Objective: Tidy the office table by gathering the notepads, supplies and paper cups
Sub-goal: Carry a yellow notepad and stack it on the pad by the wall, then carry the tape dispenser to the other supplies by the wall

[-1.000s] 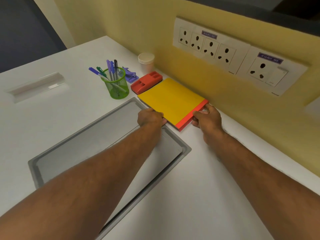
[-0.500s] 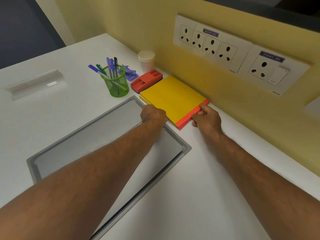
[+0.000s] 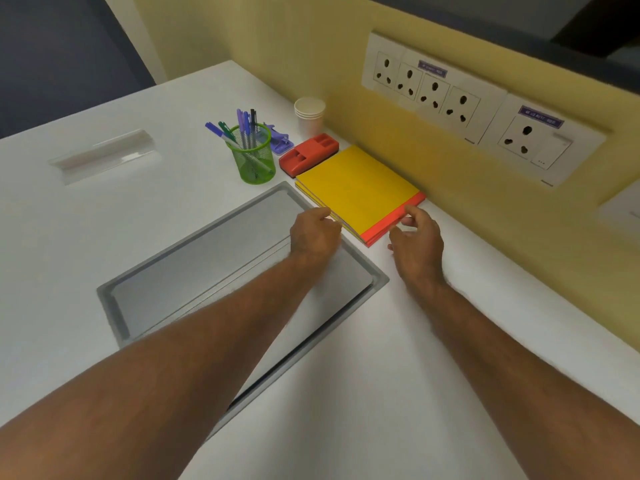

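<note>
Both hands have eased back a bit from the notepads [image 3: 356, 188] since a second ago, the right one most, and the stack hasn't really shifted, it still sits against the yellow wall. Going left to right from that stack: a clear holder [image 3: 104, 155] lies well off to its left, then the green pen cup [image 3: 254, 157], a purple clip thing [image 3: 278, 142] behind it, the paper cups [image 3: 309, 116] and a red eraser [image 3: 308, 154] touching the stack's far-left corner. A grey hatch [image 3: 242, 271] set into the table [image 3: 346, 393] runs right up beside the pads' left edge. Left hand [image 3: 313, 233] is loosely curled, fingertips touching the near-left edge of the pads, not gripping anything. Right hand [image 3: 417, 239] is half open, thumb just touching the red spine [image 3: 393, 216], holding nothing. Key bit, I think: the pads lie straight ahead of both hands, between them, long axis running away toward the eraser, red spine nearest the right hand. Both hands are about equally close, so a two-handed squeeze or lift looks easiest.
</note>
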Tool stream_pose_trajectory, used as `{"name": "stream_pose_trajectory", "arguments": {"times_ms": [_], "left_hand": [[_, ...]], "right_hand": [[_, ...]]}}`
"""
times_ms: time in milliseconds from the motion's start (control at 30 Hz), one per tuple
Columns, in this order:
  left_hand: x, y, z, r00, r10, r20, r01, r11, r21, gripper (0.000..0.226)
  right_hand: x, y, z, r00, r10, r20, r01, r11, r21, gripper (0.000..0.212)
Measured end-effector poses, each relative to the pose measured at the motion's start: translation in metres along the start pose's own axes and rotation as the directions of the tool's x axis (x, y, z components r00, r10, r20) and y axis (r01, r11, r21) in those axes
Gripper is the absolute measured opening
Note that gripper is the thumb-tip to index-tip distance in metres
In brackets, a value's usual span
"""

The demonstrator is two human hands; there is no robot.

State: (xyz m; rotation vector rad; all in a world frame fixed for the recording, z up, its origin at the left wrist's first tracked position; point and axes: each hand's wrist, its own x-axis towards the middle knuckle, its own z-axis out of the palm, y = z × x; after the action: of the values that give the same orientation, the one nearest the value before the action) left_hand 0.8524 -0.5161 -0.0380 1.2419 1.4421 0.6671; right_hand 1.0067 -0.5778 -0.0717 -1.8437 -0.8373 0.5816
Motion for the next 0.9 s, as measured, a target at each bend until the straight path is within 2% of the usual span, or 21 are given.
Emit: {"name": "stream_pose_trajectory", "arguments": {"times_ms": [167,300,567,900], "left_hand": [[-0.065,-0.030,-0.045,0.990,0.143,-0.008,-0.140,0.976,0.168,0.039],[-0.127,-0.061,-0.091,0.995,0.093,-0.045,-0.080,0.968,0.236,0.038],[-0.306,-0.132,-0.206,0.976,-0.020,-0.217,0.052,0.988,0.144,0.036],[-0.526,-0.256,-0.334,0.872,-0.239,-0.427,0.264,0.965,-0.001,0.034]], "right_hand": [[-0.073,-0.014,0.003,0.993,-0.111,0.024,0.113,0.990,-0.088,0.038],[-0.148,-0.032,0.008,0.995,-0.084,0.061,0.089,0.992,-0.088,0.039],[-0.337,-0.058,0.027,0.966,-0.057,0.252,0.079,0.994,-0.078,0.038],[-0.592,-0.080,0.072,0.839,-0.014,0.544,0.073,0.993,-0.088,0.041]]}}
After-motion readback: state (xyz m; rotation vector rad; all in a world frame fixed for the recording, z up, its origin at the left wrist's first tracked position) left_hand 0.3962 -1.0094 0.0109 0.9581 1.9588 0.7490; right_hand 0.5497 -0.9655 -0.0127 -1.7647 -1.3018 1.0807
